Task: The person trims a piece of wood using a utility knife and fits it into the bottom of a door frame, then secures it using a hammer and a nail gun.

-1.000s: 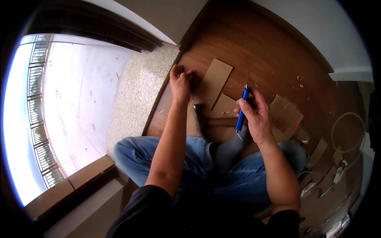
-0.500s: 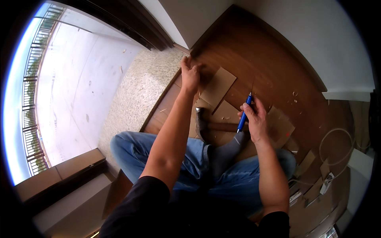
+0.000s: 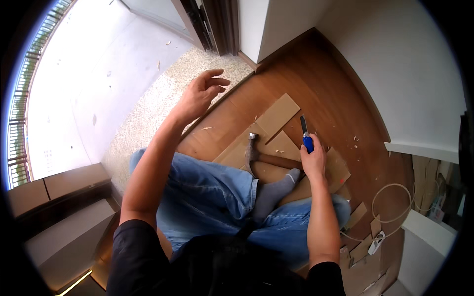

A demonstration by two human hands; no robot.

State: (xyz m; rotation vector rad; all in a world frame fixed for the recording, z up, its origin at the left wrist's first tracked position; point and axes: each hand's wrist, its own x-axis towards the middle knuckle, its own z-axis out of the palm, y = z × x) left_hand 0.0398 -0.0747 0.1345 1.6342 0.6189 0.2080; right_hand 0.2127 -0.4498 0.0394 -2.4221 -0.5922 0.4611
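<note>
Right hand (image 3: 314,160) clenched around a blue-handled utility knife (image 3: 306,135), blade end pointing up and away from the body; fist sits low over the cardboard pieces (image 3: 279,114) spread on the wooden floor (image 3: 326,84). Left hand (image 3: 200,93) raised in the air, fingers loosely spread and curled, grasping nothing; it hangs above the edge where the wood meets a speckled stone threshold (image 3: 148,113).

Just beside the right hand, on the cardboard: a hammer (image 3: 264,155), metal head toward the left, wooden handle running right toward the knife hand. A foot in a grey sock (image 3: 274,192) lies against the hammer handle; legs in blue jeans (image 3: 207,192) folded underneath, person seated on the floor.

Further out: small wood chips and scraps scattered over the floorboards. Right of the legs, a loop of pale cable (image 3: 392,202) and more cardboard offcuts (image 3: 358,214). White wall (image 3: 410,64) along the far right. Left, beyond the threshold, a pale concrete balcony floor (image 3: 84,84) with a railing (image 3: 19,103) at its rim.
</note>
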